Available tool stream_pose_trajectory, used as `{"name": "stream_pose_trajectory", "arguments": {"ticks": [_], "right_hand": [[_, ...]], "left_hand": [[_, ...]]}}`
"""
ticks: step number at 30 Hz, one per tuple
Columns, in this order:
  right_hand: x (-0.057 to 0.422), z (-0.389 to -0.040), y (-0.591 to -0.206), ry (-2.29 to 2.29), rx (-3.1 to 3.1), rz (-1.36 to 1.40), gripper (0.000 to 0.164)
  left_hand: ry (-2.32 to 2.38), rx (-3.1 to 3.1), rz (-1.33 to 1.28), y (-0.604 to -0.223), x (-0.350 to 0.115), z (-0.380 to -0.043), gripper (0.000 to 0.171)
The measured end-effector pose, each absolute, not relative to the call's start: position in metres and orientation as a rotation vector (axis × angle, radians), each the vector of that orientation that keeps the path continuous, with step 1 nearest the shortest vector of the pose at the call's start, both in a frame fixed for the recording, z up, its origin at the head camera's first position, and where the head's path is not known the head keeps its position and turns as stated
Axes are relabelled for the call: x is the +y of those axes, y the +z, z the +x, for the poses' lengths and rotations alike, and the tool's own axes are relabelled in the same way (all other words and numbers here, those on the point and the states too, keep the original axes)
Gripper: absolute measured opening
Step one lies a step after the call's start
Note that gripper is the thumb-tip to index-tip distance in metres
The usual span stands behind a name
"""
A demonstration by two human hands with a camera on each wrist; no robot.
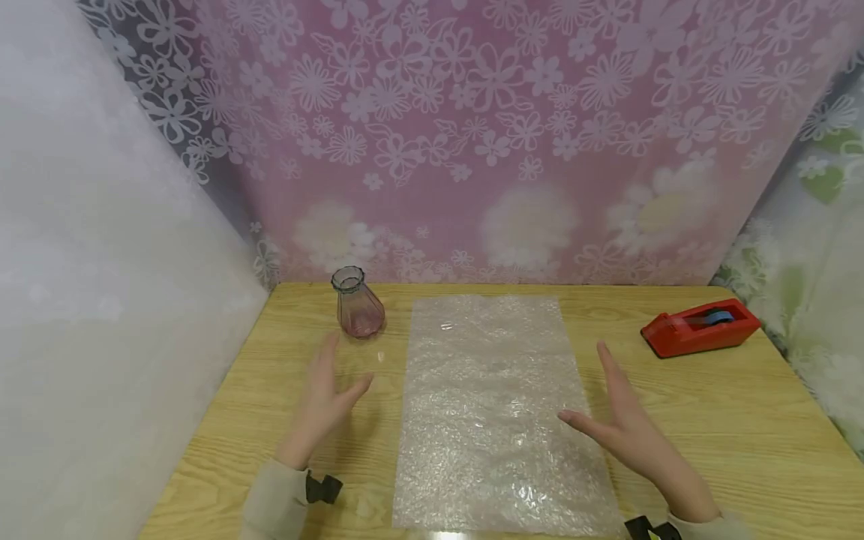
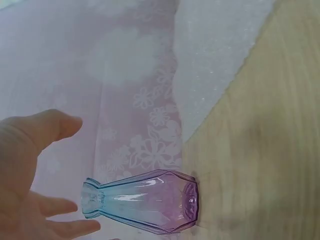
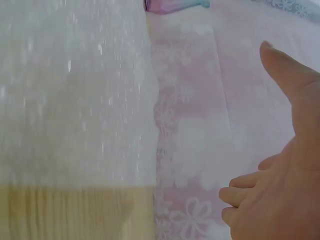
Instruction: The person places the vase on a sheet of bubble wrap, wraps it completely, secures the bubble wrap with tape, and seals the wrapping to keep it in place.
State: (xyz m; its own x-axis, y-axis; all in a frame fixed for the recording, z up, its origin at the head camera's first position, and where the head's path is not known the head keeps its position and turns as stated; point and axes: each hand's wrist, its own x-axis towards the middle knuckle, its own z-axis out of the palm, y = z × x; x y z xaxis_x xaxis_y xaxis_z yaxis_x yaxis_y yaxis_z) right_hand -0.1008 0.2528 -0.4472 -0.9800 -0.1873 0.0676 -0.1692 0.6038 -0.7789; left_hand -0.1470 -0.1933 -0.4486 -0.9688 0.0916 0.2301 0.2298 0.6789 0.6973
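Observation:
A faceted glass vase [image 1: 361, 309], bluish at its fluted rim and pink toward the base, stands upright at the back left of the table. My left hand [image 1: 322, 401] hovers just in front of it, thumb spread away from the fingers and nothing held. In the left wrist view the fingertips come close to the rim of the vase [image 2: 145, 201]. A sheet of clear bubble wrap [image 1: 496, 420] lies flat down the middle of the table. Over its right edge my right hand [image 1: 628, 427] hangs with thumb and fingers apart, holding nothing.
A red tape dispenser [image 1: 702, 328] with a roll of tape sits at the back right of the wooden table [image 1: 715, 427]. Behind the table hangs a pink flowered curtain [image 1: 432, 210]. White cloth [image 1: 121, 300] hangs along the left side.

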Motion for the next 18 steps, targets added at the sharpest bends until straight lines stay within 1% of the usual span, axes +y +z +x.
{"name": "stream_pose_trajectory", "arguments": {"ticks": [9, 15, 18], "right_hand": [[0.236, -0.103, -0.457, -1.496, 2.754, -0.362, 0.116], [0.217, -0.103, -0.463, -1.667, 2.702, -0.406, 0.117], [0.207, -0.103, -0.468, -1.761, 2.657, -0.448, 0.113]], "left_hand": [[-1.486, -2.576, -0.016, -0.435, -0.206, -0.192, 0.095], [-1.593, -2.478, 0.116, -0.441, -0.211, -0.224, 0.101], [-1.605, -2.442, 0.121, -0.447, -0.210, -0.236, 0.101]]}}
